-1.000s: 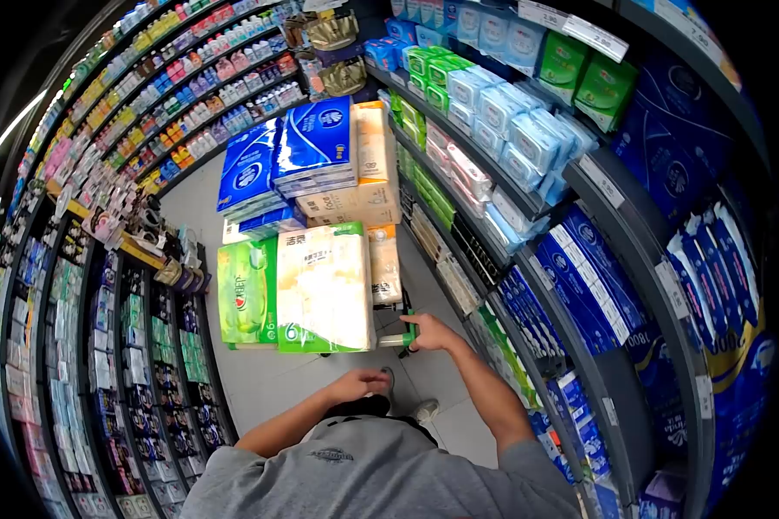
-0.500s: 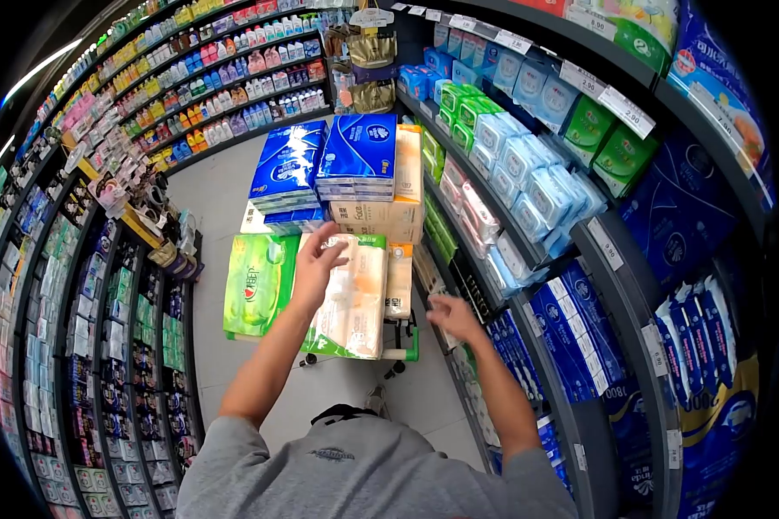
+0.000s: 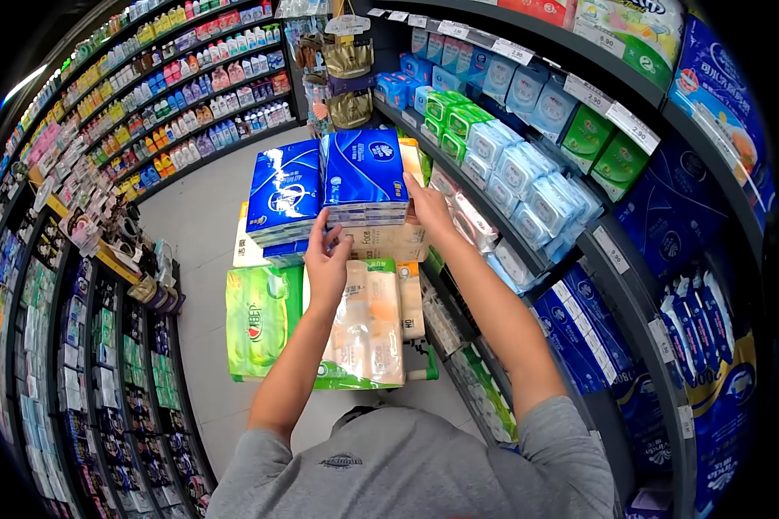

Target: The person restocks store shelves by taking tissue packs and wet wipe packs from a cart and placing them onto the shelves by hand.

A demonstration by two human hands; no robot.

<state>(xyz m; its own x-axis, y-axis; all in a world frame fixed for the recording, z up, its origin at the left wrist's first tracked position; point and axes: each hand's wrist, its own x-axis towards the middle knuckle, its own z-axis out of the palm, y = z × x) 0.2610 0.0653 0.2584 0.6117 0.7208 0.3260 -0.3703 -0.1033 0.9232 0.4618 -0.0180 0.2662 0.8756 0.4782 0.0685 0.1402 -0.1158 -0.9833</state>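
Note:
A cart with a green handle end point(image 3: 426, 374) is stacked with tissue packs. Two blue packs lie side by side at the far end, the left one point(image 3: 286, 186) and the right one point(image 3: 363, 164). My left hand point(image 3: 326, 259) touches the near edge of the right blue pack, fingers apart. Against that pack's right side rests my right hand point(image 3: 426, 208), its fingers spread along the side. Nearer to me lie a green pack point(image 3: 264, 320) and a cream pack point(image 3: 368, 320). Orange and cream packs point(image 3: 385, 243) sit beneath the blue ones.
On the right, a shelf holds light blue wipes point(image 3: 528, 190), green packs point(image 3: 619, 160) and blue packs point(image 3: 580, 320). Shelves of bottles point(image 3: 182, 104) curve along the back left. A left shelf point(image 3: 95, 346) holds small packages. Grey floor tiles point(image 3: 190, 225) show between.
Both my hands have moved forward to the right blue pack. My left hand came from over the cream pack, my right from beside the cart. The view has shifted slightly.

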